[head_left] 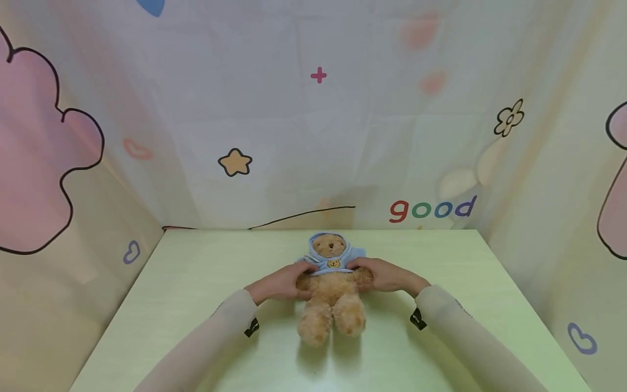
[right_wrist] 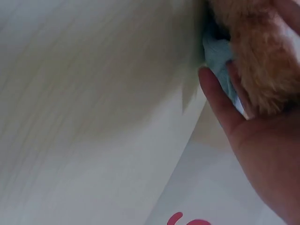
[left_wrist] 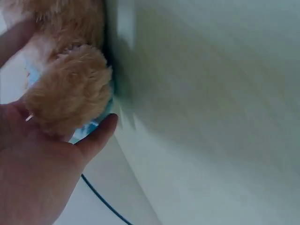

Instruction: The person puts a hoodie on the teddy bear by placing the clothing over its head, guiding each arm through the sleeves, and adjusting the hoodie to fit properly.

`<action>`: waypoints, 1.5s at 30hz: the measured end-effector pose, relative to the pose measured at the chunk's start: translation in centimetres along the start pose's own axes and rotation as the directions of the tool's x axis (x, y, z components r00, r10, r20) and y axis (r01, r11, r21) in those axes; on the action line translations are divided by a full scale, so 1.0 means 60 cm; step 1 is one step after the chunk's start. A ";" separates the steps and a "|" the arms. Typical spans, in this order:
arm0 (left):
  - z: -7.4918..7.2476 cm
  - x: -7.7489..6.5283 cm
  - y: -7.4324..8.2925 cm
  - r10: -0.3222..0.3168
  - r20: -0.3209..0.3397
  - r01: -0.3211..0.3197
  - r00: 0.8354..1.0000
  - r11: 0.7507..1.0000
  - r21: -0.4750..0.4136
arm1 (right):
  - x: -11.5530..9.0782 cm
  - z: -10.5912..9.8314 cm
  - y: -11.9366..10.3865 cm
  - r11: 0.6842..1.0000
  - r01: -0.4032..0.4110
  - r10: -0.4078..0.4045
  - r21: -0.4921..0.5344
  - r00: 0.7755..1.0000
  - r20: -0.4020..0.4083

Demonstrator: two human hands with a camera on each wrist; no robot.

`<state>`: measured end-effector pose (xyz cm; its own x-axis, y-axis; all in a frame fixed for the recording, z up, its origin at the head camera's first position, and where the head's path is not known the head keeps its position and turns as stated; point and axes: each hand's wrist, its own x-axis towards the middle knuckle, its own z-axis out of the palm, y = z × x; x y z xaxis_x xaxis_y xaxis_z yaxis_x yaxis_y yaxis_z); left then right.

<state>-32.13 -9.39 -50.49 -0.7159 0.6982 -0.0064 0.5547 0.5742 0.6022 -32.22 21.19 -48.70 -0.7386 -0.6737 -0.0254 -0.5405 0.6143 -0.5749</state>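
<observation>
A light brown teddy bear [head_left: 331, 288] lies face up on the table, its head toward the far wall and its legs toward me. It wears a light blue hoodie [head_left: 320, 265] with the hood round its head and a yellow bear face on the chest. My left hand [head_left: 282, 281] grips the bear's side, fingers at the hoodie's hem and a furry arm [left_wrist: 70, 89] within the grasp. On the other side my right hand [head_left: 392, 275] holds the bear likewise, around its other arm [right_wrist: 267, 65]. Parts of the fingers are hidden by fur and cloth.
The pale green table [head_left: 196, 272] meets a printed cloth backdrop [head_left: 274, 109] at its far edge. Cloth walls also rise at the left and right. Black straps [head_left: 418, 319] hang at both wrists.
</observation>
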 end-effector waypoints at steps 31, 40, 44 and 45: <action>-0.021 -0.003 -0.024 -0.296 -0.231 0.216 0.927 0.924 -0.316 | 0.013 -0.017 -0.019 0.982 -0.126 0.047 -0.142 0.887 -0.459; -0.015 0.020 -0.042 -0.436 0.056 0.311 0.898 0.542 -0.781 | 0.017 -0.004 -0.041 0.991 -0.106 0.081 -0.078 0.959 -0.271; -0.008 0.023 -0.045 -0.384 0.101 0.269 0.918 0.412 -0.871 | 0.012 0.004 -0.032 0.988 -0.147 0.152 0.042 0.969 -0.195; -0.006 0.023 -0.046 -0.368 0.099 0.252 0.924 0.398 -0.882 | 0.012 0.006 -0.030 0.985 -0.154 0.165 0.073 0.970 -0.181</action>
<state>-34.80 -10.15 -51.86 -0.8243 0.4760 -0.3064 -0.3343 0.0275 0.9421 -31.62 19.45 -47.97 -0.8782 -0.4775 0.0282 -0.3894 0.6794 -0.6219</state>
